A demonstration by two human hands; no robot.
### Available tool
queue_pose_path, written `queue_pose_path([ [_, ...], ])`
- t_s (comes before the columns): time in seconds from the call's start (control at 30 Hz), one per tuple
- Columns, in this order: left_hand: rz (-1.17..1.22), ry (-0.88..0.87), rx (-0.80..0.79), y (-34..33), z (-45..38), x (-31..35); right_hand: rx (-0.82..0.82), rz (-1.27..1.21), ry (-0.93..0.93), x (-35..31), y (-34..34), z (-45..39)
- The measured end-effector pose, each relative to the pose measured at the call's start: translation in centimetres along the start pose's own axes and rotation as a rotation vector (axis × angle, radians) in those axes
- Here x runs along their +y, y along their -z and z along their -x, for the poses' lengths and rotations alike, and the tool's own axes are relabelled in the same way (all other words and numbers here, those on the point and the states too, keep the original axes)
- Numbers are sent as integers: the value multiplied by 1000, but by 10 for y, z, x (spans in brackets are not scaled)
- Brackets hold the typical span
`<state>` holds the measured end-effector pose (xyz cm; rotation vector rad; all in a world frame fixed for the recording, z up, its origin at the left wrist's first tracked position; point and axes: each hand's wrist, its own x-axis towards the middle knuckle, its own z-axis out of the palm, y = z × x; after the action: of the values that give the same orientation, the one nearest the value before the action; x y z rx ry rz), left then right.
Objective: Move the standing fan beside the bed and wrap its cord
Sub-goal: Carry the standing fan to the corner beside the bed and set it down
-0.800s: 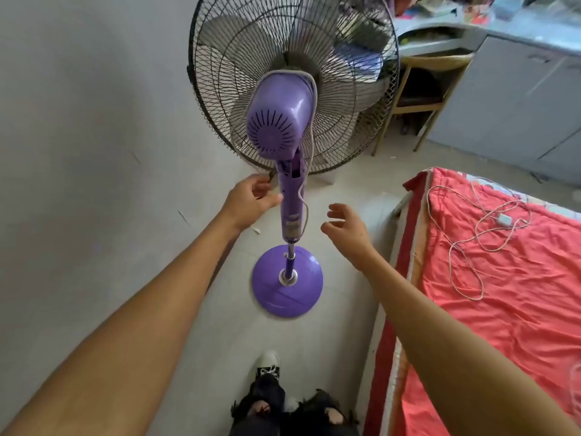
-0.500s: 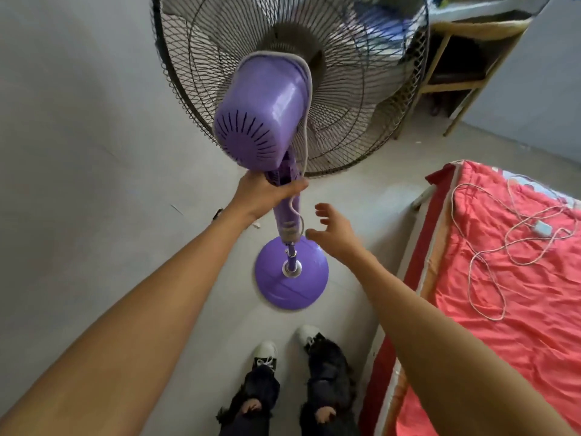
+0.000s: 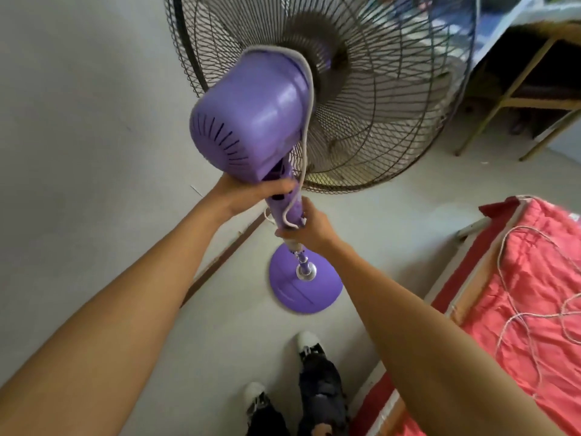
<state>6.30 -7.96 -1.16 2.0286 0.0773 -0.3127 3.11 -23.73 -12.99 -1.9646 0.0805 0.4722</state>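
A purple standing fan (image 3: 251, 121) with a dark wire cage stands on its round purple base (image 3: 301, 294) on the floor, close in front of me. Its grey cord (image 3: 306, 127) loops over the motor housing and runs down the pole. My left hand (image 3: 248, 193) grips the neck just under the motor housing. My right hand (image 3: 311, 228) is closed around the pole lower down, over the end of the cord. The bed (image 3: 528, 294) with a coral-red cover lies to the right.
A white wall fills the left side. A thin white cable (image 3: 515, 309) lies loose on the bed. A wooden chair (image 3: 515, 96) stands under a desk at the back right. My feet (image 3: 308, 344) are on the floor just behind the fan base.
My right hand, open beside the pole before, has closed on it. My left hand keeps its grip under the motor. The fan now looms larger and nearer in view.
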Motion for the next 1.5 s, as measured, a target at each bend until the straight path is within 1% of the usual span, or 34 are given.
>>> queue_pose_path([
  [0.07, 10, 1, 7, -1, 4, -2, -8, 10, 13, -1, -1, -4],
  [0.2, 79, 5, 52, 8, 13, -5, -12, 114, 85, -9, -9, -3],
  [0.27, 95, 22, 37, 13, 17, -6, -11, 143, 86, -11, -15, 0],
  [0.43, 117, 41, 38, 40, 56, -16, -39, 216, 125, -26, -39, 26],
  [0.53, 144, 55, 78, 62, 87, -18, -70, 273, 161, -43, -57, 46],
  [0.73, 220, 42, 248, 110, 171, -22, -156, 349, 289, -86, -104, 96],
  [0.93, 242, 103, 463, 159, 279, -49, -301, 439, 418, -126, -173, 161],
  [1.17, 263, 138, 685, 206, 424, -87, -494, 531, 617, -160, -273, 244],
  [1.47, 318, 195, 971, 243, 598, -133, -749, 564, 756, -188, -402, 351],
  [1.5, 328, 203, 1012, 247, 622, -140, -778, 564, 794, -191, -421, 367],
])
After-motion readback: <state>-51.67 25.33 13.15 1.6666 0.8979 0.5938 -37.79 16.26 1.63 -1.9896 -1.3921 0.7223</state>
